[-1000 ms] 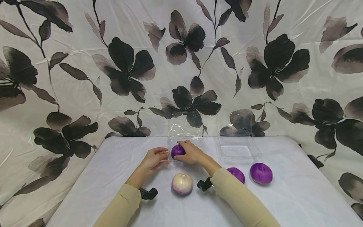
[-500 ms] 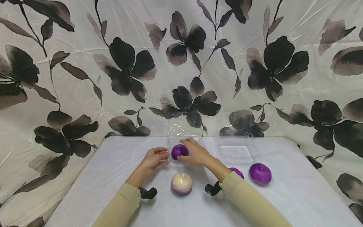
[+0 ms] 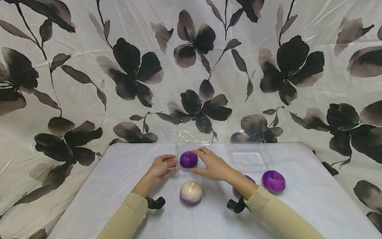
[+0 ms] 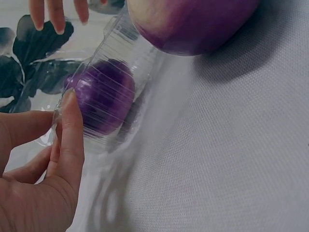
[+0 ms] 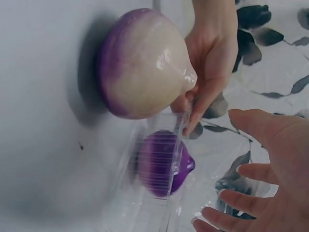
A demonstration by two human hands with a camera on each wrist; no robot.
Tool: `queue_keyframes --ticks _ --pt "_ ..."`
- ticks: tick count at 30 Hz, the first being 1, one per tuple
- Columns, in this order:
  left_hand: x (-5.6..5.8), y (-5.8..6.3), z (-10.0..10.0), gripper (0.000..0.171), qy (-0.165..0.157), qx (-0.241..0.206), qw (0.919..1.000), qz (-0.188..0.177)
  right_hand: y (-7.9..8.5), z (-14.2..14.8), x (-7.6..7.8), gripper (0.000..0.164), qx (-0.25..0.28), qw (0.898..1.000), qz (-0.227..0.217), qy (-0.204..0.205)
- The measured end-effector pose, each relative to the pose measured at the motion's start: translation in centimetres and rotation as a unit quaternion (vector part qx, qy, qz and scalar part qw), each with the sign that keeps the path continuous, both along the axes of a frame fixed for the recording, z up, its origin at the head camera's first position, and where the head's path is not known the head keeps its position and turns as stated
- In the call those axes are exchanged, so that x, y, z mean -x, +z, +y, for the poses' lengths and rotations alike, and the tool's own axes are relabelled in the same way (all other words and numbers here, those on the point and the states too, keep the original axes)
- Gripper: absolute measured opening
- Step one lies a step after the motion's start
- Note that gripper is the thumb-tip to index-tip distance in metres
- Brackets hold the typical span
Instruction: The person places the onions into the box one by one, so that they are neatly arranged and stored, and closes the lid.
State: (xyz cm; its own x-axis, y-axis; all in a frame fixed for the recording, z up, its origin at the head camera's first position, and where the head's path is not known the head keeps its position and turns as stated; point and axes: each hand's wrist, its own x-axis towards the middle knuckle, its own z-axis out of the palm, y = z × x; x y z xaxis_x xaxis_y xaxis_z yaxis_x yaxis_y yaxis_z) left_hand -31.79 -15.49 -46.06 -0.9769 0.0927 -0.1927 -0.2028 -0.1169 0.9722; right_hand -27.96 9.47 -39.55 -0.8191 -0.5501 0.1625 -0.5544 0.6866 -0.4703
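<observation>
A purple onion (image 3: 188,160) sits inside the left clear plastic container (image 4: 137,46), whose lid (image 3: 195,135) stands raised at the back. My left hand (image 3: 161,168) pinches the container's left rim between thumb and fingers, as the left wrist view shows. Just right of the onion is my right hand (image 3: 213,166), its fingers spread and relaxed, holding nothing. In the right wrist view a gap shows between that hand (image 5: 285,174) and the onion. A white-and-purple onion (image 3: 191,192) rests on the table in front of the container, between my forearms.
To the right stands a second clear container (image 3: 250,159) with its lid up. One purple onion (image 3: 273,181) lies at the right; another (image 3: 236,192) is partly hidden behind my right forearm. A floral cloth (image 3: 191,66) hangs behind the white table (image 3: 119,176).
My right hand has let go of the purple onion and drawn back to the right. The onion now shows fully in the container. My left hand has stayed at the rim.
</observation>
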Motion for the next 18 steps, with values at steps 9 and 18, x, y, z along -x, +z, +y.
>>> queue_keyframes --ticks 9,18 --pt "0.0 -0.2 0.0 0.042 -0.005 -0.004 1.0000 -0.001 -0.6 0.9 -1.3 0.069 0.023 0.999 -0.012 0.019" --pt "0.1 -0.2 -0.1 0.042 -0.001 -0.006 1.0000 -0.006 -1.5 1.2 -2.3 0.067 0.053 0.997 -0.032 0.048"
